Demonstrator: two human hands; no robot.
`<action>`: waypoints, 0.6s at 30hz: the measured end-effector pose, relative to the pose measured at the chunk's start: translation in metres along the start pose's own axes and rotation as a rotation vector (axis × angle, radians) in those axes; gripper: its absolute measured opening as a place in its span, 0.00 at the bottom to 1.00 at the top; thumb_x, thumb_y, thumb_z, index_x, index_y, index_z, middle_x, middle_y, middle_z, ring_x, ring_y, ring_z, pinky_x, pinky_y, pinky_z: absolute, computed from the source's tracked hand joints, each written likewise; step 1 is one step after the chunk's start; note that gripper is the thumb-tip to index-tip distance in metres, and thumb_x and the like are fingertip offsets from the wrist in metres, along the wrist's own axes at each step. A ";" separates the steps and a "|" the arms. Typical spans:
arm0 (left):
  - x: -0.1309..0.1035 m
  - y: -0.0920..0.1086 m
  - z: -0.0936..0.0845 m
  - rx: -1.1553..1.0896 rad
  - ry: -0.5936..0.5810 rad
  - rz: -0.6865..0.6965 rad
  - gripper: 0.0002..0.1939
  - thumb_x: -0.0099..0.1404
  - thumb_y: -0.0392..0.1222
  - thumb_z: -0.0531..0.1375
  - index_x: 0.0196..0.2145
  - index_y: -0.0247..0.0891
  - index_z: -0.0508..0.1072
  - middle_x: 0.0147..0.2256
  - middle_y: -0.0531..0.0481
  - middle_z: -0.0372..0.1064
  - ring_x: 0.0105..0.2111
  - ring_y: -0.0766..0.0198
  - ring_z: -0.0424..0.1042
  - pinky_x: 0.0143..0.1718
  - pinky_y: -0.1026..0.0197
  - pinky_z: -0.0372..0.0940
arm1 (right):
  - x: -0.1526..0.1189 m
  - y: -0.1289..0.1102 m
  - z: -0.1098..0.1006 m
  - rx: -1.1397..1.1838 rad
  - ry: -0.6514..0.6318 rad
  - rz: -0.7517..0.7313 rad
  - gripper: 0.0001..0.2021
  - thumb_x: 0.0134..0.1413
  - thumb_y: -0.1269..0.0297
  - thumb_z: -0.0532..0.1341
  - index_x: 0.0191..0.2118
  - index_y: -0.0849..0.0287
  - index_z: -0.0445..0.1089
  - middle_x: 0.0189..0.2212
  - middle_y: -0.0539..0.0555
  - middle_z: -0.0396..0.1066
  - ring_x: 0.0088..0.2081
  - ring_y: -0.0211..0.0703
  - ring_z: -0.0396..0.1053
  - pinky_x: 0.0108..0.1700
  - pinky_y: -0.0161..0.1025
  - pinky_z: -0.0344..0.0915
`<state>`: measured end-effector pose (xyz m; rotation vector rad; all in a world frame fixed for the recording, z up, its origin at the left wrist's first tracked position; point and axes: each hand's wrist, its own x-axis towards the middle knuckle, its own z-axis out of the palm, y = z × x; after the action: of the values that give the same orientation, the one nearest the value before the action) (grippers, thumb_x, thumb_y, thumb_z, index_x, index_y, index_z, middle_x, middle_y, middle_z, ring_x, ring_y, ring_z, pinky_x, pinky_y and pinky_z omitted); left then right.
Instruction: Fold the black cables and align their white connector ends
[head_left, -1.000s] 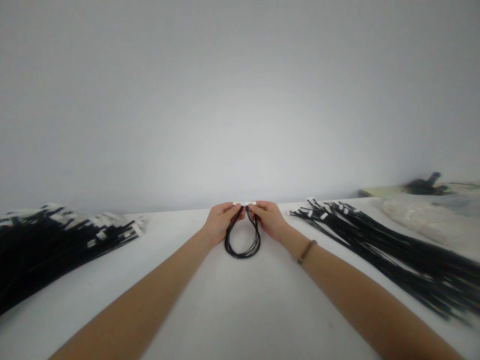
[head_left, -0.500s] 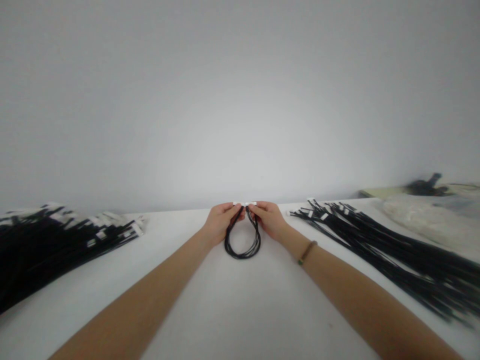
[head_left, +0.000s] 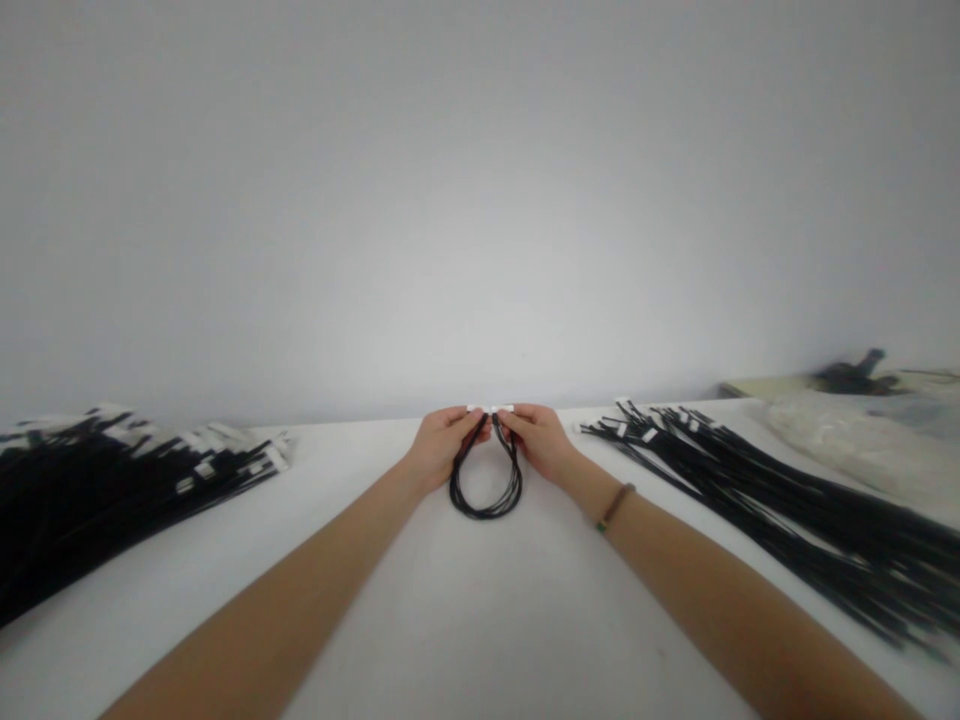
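A black wire harness (head_left: 486, 514) hangs in a loop between my two hands, above the white table. My left hand (head_left: 442, 446) is closed on one end of it, thumb on top. My right hand (head_left: 536, 440) pinches the other end. White connectors (head_left: 502, 408) show at the fingertips, the two ends held side by side. Whether the connectors touch each other is too small to tell. The fingers partly hide the wires close to the connectors.
A heap of black wire harnesses with white connectors (head_left: 97, 500) lies on the left of the white table (head_left: 480, 630). More black harnesses (head_left: 750, 490) are spread on the right. Beyond them are a clear plastic bag (head_left: 855, 435) and a dark object (head_left: 859, 374). A pale wall (head_left: 480, 200) rises behind.
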<state>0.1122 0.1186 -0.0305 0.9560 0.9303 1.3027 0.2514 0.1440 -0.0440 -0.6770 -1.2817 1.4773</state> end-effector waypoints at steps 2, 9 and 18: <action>0.000 0.000 0.000 0.000 -0.001 -0.002 0.10 0.49 0.39 0.61 0.27 0.27 0.70 0.25 0.46 0.68 0.25 0.71 0.67 0.33 0.68 0.64 | -0.001 0.000 0.001 -0.002 0.003 0.006 0.09 0.38 0.62 0.62 0.24 0.64 0.68 0.17 0.48 0.61 0.21 0.31 0.55 0.24 0.31 0.50; 0.001 0.000 0.000 -0.003 -0.004 -0.005 0.09 0.49 0.38 0.61 0.27 0.27 0.70 0.25 0.46 0.68 0.25 0.71 0.67 0.32 0.68 0.64 | 0.000 -0.001 0.001 -0.007 0.007 0.006 0.10 0.37 0.61 0.62 0.24 0.64 0.68 0.17 0.48 0.61 0.21 0.31 0.55 0.23 0.31 0.49; 0.002 0.000 0.000 -0.012 0.000 -0.011 0.09 0.48 0.38 0.62 0.27 0.28 0.71 0.25 0.46 0.69 0.24 0.71 0.67 0.32 0.69 0.64 | -0.001 -0.001 0.001 0.002 0.024 0.027 0.10 0.36 0.61 0.63 0.24 0.64 0.69 0.18 0.49 0.63 0.21 0.32 0.56 0.24 0.32 0.51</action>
<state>0.1124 0.1206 -0.0302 0.9402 0.9253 1.2972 0.2507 0.1427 -0.0428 -0.7110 -1.2566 1.4877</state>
